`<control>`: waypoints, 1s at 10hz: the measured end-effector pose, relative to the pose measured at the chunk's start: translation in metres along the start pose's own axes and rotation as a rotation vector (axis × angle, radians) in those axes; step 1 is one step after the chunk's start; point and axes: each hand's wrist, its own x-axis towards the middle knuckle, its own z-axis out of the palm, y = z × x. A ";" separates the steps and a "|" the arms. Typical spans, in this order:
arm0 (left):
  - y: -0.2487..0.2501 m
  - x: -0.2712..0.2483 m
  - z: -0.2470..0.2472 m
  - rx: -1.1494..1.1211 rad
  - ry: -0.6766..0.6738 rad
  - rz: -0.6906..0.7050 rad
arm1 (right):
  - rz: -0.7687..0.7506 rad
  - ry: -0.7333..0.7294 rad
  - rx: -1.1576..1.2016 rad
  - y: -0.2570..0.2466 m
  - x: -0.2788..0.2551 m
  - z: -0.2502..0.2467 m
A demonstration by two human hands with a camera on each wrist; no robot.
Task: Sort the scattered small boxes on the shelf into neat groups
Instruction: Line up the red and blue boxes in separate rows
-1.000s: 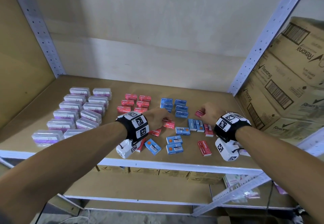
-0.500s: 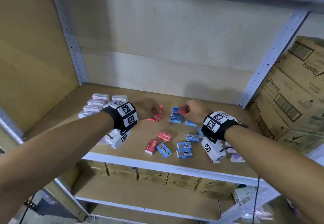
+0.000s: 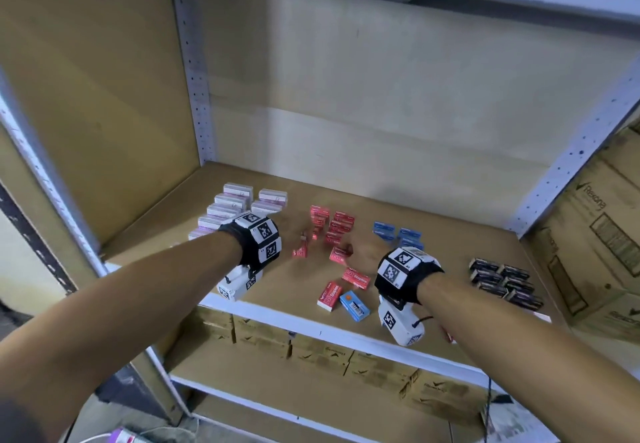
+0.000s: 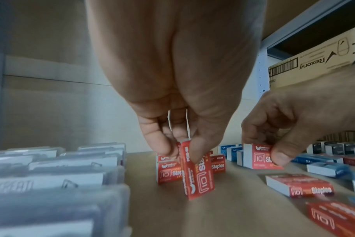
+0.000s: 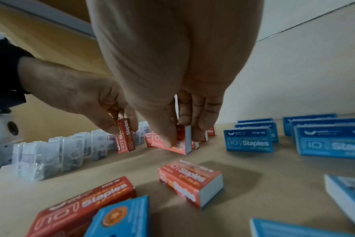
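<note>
1. This looks like a stockroom or the storage area of a shop: a metal rack with perforated grey uprights carries plain board shelves.
2. Goods lie in bulk on the shelf: many red staple boxes, blue staple boxes, clear plastic cases and dark small boxes.
3. Big brown shipping cartons printed "Rexona" with barcodes are stacked just beside the rack.
4. The shelf below holds rows of closed cardboard cartons.
</note>
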 end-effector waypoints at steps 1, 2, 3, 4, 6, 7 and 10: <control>-0.008 0.008 0.012 0.015 -0.022 0.016 | -0.004 0.066 -0.047 -0.004 0.008 0.007; -0.010 0.006 0.016 -0.023 0.014 0.031 | -0.003 0.059 -0.076 -0.009 0.012 0.009; -0.016 0.005 0.015 -0.078 0.047 0.030 | -0.021 0.053 -0.065 -0.007 0.016 0.010; -0.017 0.003 0.012 -0.156 0.056 0.010 | -0.009 0.042 -0.031 -0.006 0.018 0.009; -0.012 0.004 -0.002 -0.062 -0.016 0.069 | -0.004 0.024 -0.022 0.000 0.017 0.008; -0.006 0.002 -0.004 0.002 -0.023 0.090 | 0.016 0.013 -0.007 0.004 0.017 0.008; 0.002 0.007 0.008 0.005 -0.038 0.070 | -0.023 0.056 0.010 0.006 0.015 0.008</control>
